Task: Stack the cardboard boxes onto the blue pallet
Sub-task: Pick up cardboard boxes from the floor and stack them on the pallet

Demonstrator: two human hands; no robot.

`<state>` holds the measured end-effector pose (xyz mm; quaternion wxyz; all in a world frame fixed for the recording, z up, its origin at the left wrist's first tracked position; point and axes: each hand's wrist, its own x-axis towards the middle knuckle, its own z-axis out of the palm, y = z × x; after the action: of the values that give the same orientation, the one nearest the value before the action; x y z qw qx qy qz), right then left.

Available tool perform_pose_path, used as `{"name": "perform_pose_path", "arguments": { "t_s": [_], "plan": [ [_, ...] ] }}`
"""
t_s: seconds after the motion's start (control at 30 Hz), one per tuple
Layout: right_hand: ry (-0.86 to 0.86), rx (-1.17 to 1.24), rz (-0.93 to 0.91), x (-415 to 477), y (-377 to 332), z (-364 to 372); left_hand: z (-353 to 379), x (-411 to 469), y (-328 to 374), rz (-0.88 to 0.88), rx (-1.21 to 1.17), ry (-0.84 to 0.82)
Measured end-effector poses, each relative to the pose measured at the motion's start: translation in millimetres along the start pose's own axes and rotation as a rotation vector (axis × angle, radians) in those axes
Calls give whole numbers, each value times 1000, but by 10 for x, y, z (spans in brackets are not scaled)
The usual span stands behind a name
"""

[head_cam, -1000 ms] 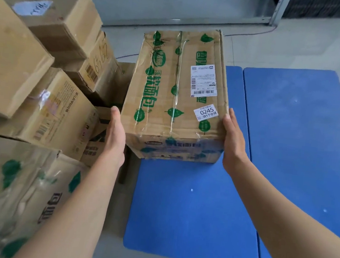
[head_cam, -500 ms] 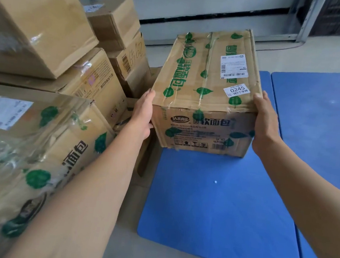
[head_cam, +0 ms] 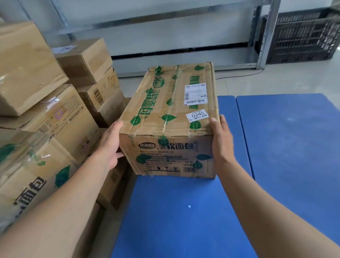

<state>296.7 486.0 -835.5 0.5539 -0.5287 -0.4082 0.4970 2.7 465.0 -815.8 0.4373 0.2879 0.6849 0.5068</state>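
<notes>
- Cardboard box [head_cam: 172, 118] printed with green leaves, taped along the top seam, sitting at the far left part of the blue pallet [head_cam: 185, 226]; whether the base fully rests on the pallet or hangs just above it, cannot tell.
- White shipping label [head_cam: 195, 94] on the box top, right side; smaller sticker reading "0245" [head_cam: 197, 115] just nearer.
- Left hand [head_cam: 110, 145] flat against the box's left side at the near corner, fingers together and pointing away, thumb tucked under toward the front face.
- Right hand [head_cam: 221, 141] pressed against the box's right side at the near top corner, fingers together, thumb lying over the top edge just beside the 0245 sticker.
- Both hands clamping the box between the palms, bare forearms reaching in from the near edge.
- Second blue pallet [head_cam: 299, 154] lying to the right, touching or almost touching the first along a narrow seam.
- Pile of cardboard boxes [head_cam: 50, 115] on the left, several levels high, just beside the held box.
- Nearest box of the pile [head_cam: 9, 195] bottom left, wrapped in clear film, carrying the same green leaf print.
- Box marked by hand with "6562" [head_cam: 105, 91] in the pile, close to the far left corner of the held box.
- Black plastic crate [head_cam: 302, 35] on the floor far right, beside a metal shelf frame [head_cam: 269, 30].
- Pale tiled floor [head_cam: 297, 79] beyond the pallets.
</notes>
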Motion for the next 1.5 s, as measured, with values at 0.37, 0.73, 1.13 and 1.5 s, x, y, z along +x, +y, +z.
{"name": "perform_pose_path", "arguments": {
  "t_s": [0.37,0.73,1.13,1.5],
  "plan": [
    [-32,-17,25,24,8,-47,38,-81,21,-12,8,13],
    [-31,-9,20,33,14,-15,39,-44,0,-39,-53,43],
    [-19,8,90,86,-19,-5,111,-57,31,-35,-59,30],
    [-19,28,103,170,-71,26,193,41,85,3,-59,27]
  ]
}}
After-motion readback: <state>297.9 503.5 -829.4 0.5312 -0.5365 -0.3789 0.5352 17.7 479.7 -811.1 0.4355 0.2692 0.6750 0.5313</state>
